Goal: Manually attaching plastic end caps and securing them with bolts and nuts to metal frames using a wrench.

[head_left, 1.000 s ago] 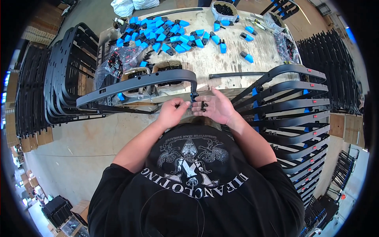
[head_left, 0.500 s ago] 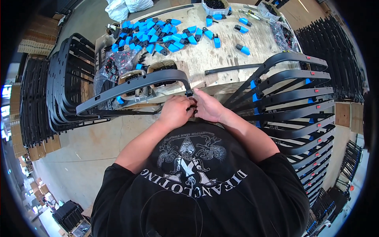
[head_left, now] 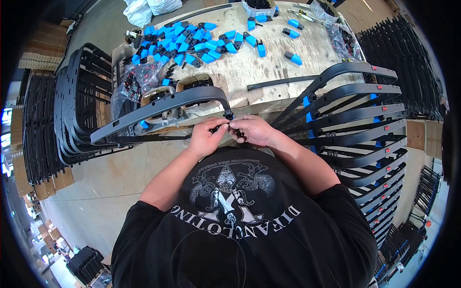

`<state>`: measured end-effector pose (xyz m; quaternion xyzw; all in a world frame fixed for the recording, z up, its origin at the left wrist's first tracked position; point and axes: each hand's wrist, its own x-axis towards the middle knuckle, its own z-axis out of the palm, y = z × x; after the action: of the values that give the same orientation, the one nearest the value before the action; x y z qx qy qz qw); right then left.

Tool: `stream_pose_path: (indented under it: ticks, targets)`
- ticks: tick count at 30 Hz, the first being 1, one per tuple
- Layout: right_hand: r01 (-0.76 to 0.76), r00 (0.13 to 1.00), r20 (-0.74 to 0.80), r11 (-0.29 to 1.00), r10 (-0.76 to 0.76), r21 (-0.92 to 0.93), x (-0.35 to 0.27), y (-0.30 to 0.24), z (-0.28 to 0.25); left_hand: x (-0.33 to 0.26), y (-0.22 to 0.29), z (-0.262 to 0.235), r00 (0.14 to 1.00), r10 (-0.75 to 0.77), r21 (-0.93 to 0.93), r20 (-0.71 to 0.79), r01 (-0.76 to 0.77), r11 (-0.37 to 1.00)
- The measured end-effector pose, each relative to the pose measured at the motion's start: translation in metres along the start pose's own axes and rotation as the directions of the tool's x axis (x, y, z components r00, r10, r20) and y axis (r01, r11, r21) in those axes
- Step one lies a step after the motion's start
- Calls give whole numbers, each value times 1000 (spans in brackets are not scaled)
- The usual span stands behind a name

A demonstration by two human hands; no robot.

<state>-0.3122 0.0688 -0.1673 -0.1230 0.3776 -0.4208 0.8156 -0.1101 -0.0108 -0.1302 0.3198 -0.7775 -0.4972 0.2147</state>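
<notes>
Hidden: fingers are covering a small black part, too small to identify | Frame (head_left: 158,108): lying at centre left, long axis running lower left to upper right, bent end pointing down at the hands | Left hand (head_left: 205,138): pinching the frame's end | Right hand (head_left: 252,130): fingers curling, pinching the small part | Table (head_left: 269,67): blue clips (head_left: 192,41) lying at upper centre

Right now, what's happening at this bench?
A person stands at a wooden table, both hands together at the end of a curved black frame lying across the table's near edge. The left hand and right hand pinch a small black part at the frame's bend. Blue-and-black clips are scattered on the tabletop. A stack of similar black frames stands at the right, more racks at the left.
</notes>
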Motion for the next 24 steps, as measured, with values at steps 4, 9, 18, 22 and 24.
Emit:
stream_pose_path:
  ticks: [4, 9, 18, 22, 24]
  targets:
    - [13, 1000, 3, 998, -13, -63, 7, 1, -4, 0, -1, -2, 997, 79, 57, 0, -78, 995]
    - [88, 934, -266, 874, -239, -477, 14, 3, -3, 1, -25, 6, 994, 8, 295, -111, 25, 955]
    - [-56, 786, -159, 188, -597, -981, 12, -14, 24, 22, -62, 25, 773, -600, -612, 207, 581, 537]
    - [-59, 805, -108, 102, -584, -993, 16, -17, 23, 27, -50, 18, 741, -608, -633, 285, 622, 461]
    - [-81, 819, -125, 102, -560, -991, 14, -19, 25, 30, -43, 18, 709, -636, -633, 305, 650, 421]
